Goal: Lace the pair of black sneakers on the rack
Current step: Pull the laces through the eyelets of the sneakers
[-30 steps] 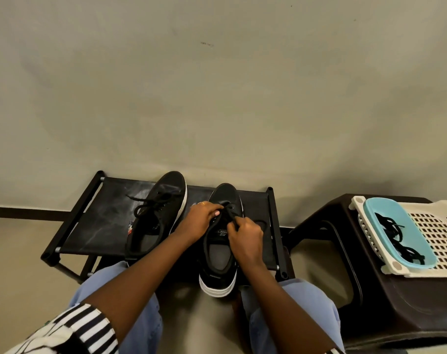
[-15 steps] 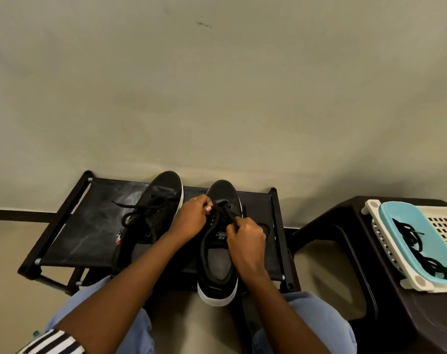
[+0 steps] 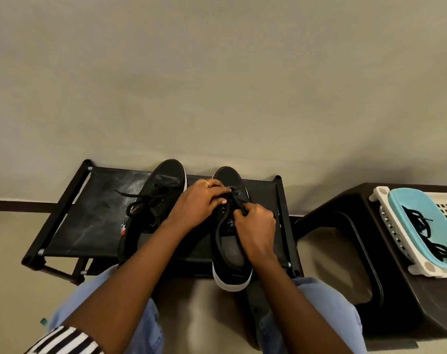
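Both hands (image 3: 227, 213) pinch lace (image 3: 233, 203) on rack-edge sneaker (image 3: 230, 254).

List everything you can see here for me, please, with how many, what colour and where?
left sneaker: one, black with white sole, on the rack, lace threaded with loose ends.
right sneaker: one, black with white sole, on the rack, heel past the near edge.
shoelace: one, black, over the right sneaker's eyelets.
shoe rack: one, black, against the wall.
stool: one, dark brown, right of the rack.
basket: one, cream, on the stool.
lid: one, light blue, on the basket.
spare laces: black bundle, on the lid; count unclear.
left hand: on the right sneaker's front.
right hand: pinches the shoelace.
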